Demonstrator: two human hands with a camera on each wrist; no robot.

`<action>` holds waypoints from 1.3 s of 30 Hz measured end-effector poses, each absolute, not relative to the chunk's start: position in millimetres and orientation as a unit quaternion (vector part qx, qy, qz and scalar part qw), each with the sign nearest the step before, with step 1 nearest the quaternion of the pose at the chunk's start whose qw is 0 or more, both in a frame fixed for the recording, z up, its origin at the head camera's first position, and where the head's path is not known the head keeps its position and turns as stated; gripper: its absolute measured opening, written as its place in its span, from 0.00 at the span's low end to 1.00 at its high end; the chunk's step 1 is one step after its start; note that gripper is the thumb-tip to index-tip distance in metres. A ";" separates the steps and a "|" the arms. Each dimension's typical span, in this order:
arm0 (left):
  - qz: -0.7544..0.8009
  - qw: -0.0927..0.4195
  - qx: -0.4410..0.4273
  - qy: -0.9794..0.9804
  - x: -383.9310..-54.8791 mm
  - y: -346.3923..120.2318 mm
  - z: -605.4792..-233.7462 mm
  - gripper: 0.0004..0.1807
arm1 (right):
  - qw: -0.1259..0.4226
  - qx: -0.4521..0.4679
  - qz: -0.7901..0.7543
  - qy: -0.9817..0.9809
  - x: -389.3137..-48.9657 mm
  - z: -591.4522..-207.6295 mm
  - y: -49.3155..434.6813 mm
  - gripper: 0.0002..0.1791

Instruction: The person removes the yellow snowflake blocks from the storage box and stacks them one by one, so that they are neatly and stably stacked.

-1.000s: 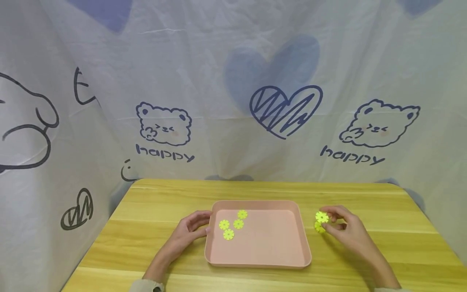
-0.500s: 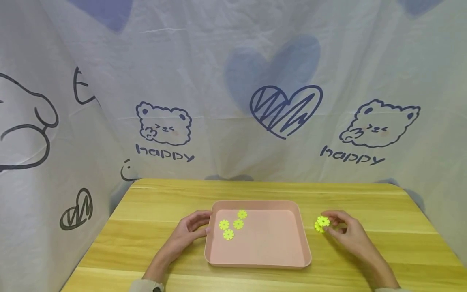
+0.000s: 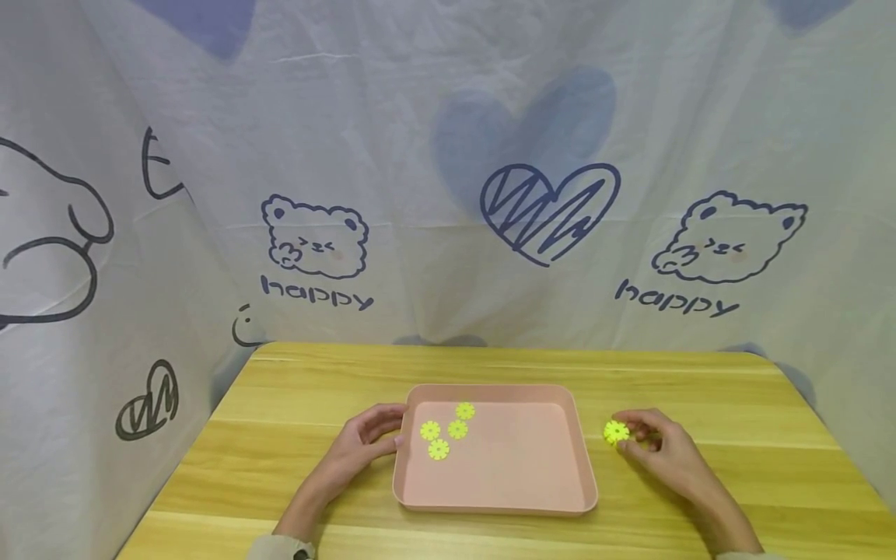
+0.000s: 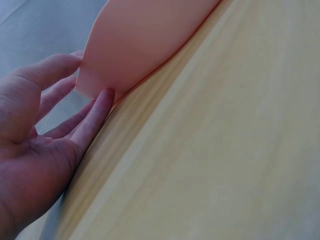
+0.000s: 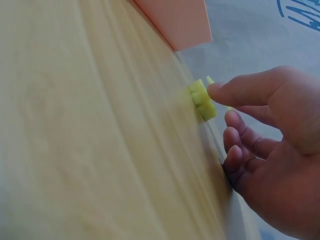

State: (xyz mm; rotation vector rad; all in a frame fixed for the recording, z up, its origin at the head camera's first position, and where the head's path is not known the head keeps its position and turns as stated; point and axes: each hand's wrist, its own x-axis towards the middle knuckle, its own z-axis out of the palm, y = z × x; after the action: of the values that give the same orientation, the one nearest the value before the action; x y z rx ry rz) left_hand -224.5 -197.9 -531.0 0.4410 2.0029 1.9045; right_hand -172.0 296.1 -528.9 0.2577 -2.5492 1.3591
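My left hand [image 3: 360, 442] rests at the left side of a pink tray [image 3: 588, 486]; in the left wrist view its fingertips touch the tray's outer wall [image 4: 125, 45], fingers fairly straight. On the tray's floor, toward the left, lie several yellow notched snowflake discs [image 3: 438, 449]. Right of the tray, my right hand [image 3: 665, 451] pinches a yellow snowflake disc [image 3: 616, 432] between thumb and forefinger. Seen from the right wrist, that disc is tilted, right at a small stack of yellow discs [image 5: 201, 100] on the table. From the head, the held disc covers the stack.
The tray sits on a wood-grain table [image 3: 315, 373]. Behind and to the left hangs a pale cloth [image 3: 420, 194] printed with hearts and bears, close to the table's far edge.
The disc in my right hand has come down and slightly toward me, over the disc below, which it now hides. My left hand, the tray and the discs in it have stayed put.
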 end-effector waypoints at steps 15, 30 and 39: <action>0.673 0.166 0.161 0.703 -224.5 -198.4 -531.2 0.28 | 0.111 0.088 0.456 -0.879 -172.8 -530.9 295.8 0.20; 0.674 0.165 0.166 0.701 -224.7 -199.1 -532.0 0.28 | 0.107 0.086 0.453 -0.881 -172.8 -531.3 294.6 0.19; 0.673 0.167 0.165 0.701 -225.1 -198.3 -531.5 0.28 | 0.094 0.085 0.457 -0.880 -172.9 -531.1 296.6 0.19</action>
State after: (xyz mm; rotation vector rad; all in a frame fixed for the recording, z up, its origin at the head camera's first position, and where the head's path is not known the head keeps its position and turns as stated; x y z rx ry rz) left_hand -225.1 -198.3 -531.5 0.4694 1.9963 1.9160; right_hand -172.9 296.6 -531.1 0.2521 -2.6117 1.3556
